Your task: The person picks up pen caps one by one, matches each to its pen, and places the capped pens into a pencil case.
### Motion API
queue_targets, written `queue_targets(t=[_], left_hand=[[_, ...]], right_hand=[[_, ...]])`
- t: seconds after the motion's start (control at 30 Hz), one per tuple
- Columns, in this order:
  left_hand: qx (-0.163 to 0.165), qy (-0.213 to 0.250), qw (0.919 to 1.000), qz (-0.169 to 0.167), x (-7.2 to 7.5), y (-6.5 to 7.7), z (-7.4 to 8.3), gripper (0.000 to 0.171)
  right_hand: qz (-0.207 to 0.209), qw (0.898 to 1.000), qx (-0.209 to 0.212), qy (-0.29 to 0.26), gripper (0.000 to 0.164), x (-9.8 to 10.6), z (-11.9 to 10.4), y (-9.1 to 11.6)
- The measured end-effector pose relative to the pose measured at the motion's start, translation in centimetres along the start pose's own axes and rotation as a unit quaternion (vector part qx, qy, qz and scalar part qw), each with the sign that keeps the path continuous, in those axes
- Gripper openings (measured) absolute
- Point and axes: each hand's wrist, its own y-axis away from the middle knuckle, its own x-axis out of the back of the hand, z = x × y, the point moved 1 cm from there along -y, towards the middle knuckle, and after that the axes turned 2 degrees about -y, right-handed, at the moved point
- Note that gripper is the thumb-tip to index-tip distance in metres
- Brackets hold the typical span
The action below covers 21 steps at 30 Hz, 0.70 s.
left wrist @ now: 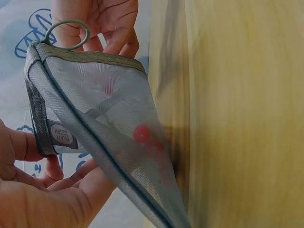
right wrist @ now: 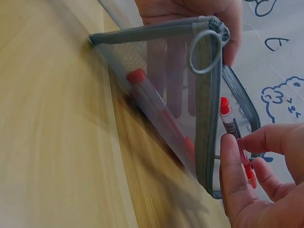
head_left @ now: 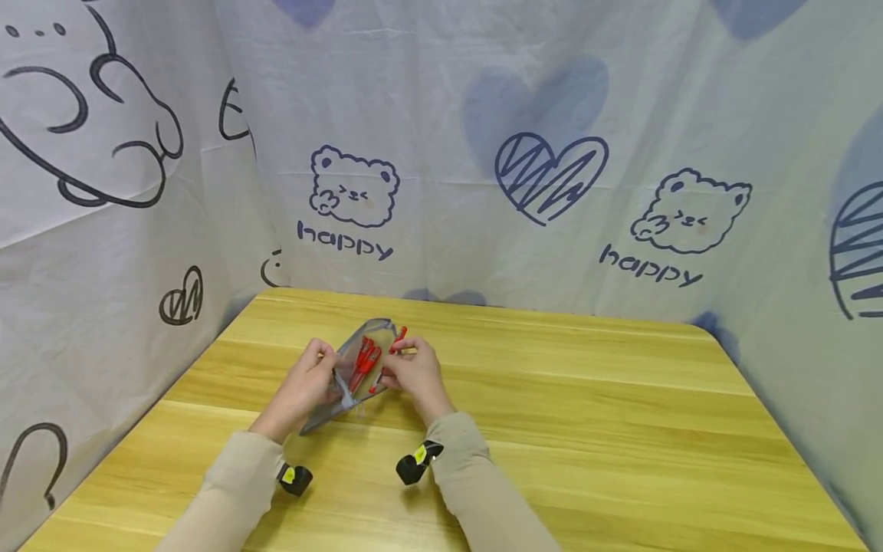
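My left hand (head_left: 300,391) grips the rim of a grey mesh zipper pouch (left wrist: 109,118), tilted above the table with its mouth open. A fabric ring (right wrist: 205,51) hangs at one corner. Several red pens (head_left: 366,360) lie inside, their red ends facing the mouth in the head view. Between thumb and fingers, my right hand (head_left: 419,377) pinches another red pen (right wrist: 231,124), with a clear barrel and red ends, right at the pouch mouth. Through the mesh in the right wrist view, a red-capped pen (right wrist: 137,77) rests against the pouch's lower side.
A yellow wood-grain table (head_left: 607,429) lies beneath both hands. White cloth (head_left: 441,153) printed with hearts and bears hangs behind it and along its sides. Black cameras with yellow marks sit on both wrists.
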Motion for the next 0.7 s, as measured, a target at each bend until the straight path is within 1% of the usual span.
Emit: queue_targets(t=[0.2, 0.37, 0.53, 0.7], left_hand=[[0.004, -0.005, 1.0, 0.004, 0.1, 0.0, -0.1, 0.016], [0.007, -0.009, 0.9999, 0.0, 0.3, 0.1, -0.2, 0.017], [0.011, -0.011, 0.9999, -0.002, 0.3, 0.1, -0.2, 0.017], [0.008, -0.015, 0.9999, -0.001, 0.4, -0.1, -0.1, 0.017]], right_hand=[[-0.014, 1.0, 0.002, 0.008, 0.032, -0.5, 0.0, 0.6], [-0.032, 0.999, 0.004, 0.006, 0.034, -0.8, 0.2, 1.0], [-0.041, 0.999, 0.006, 0.012, 0.036, -0.8, 0.3, 1.1], [-0.046, 0.999, 0.003, 0.022, 0.034, -1.0, 0.4, 1.2]])
